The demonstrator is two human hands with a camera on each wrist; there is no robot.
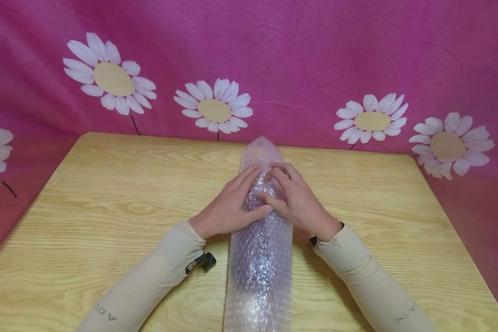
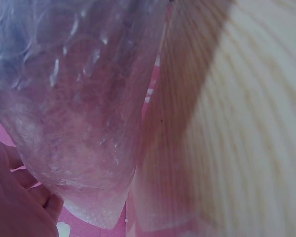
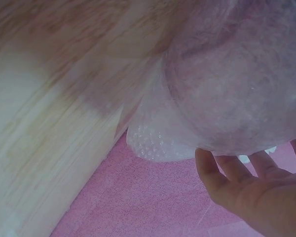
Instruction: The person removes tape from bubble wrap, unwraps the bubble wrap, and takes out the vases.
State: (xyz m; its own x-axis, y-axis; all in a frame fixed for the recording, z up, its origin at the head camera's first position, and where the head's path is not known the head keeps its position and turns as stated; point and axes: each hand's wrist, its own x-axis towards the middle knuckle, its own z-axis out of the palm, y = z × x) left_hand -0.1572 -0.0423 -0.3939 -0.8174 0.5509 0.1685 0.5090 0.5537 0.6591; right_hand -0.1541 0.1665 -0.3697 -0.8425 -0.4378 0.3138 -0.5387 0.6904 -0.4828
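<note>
A long, bulging piece of bubble wrap (image 1: 257, 263) runs down the middle of the table, from the near edge of the head view to the far table edge. My left hand (image 1: 234, 203) rests on its left side, fingers fairly straight and thumb lying across the top. On the right side my right hand (image 1: 296, 198) touches the wrap with bent, spread fingers. The fingertips of both hands sit near the far, tapered end. In the right wrist view, a flat flap of bubble wrap (image 3: 155, 143) sticks out past the rounded bulge. What lies inside the wrap is hidden.
The wooden table (image 1: 120, 193) has a pale grain and rounded far corners. Behind it hangs a magenta cloth (image 1: 290, 50) printed with white daisies, reaching down both sides. A small black device (image 1: 201, 262) is strapped at the left sleeve cuff.
</note>
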